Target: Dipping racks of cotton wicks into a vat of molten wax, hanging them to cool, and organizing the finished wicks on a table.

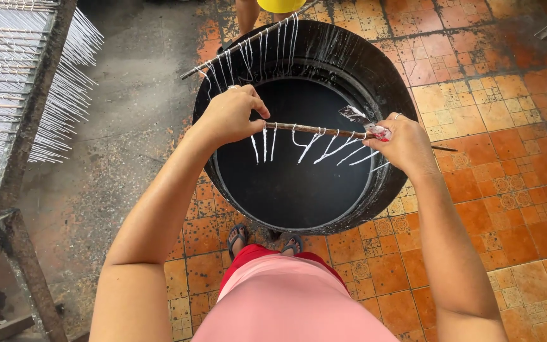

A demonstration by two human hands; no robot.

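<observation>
Both hands hold a thin stick level over a big black tub.
The left hand (232,117) pinches one end, and the right hand (403,144) is closed around the other, of the stick (311,130), whose white strings (324,147) dangle above the tub (387,88) on the tiled floor (508,190). A second strung stick (248,45) rests across the far rim. If the held stick tilts, I judge the wet strings could swing together and stick.
</observation>
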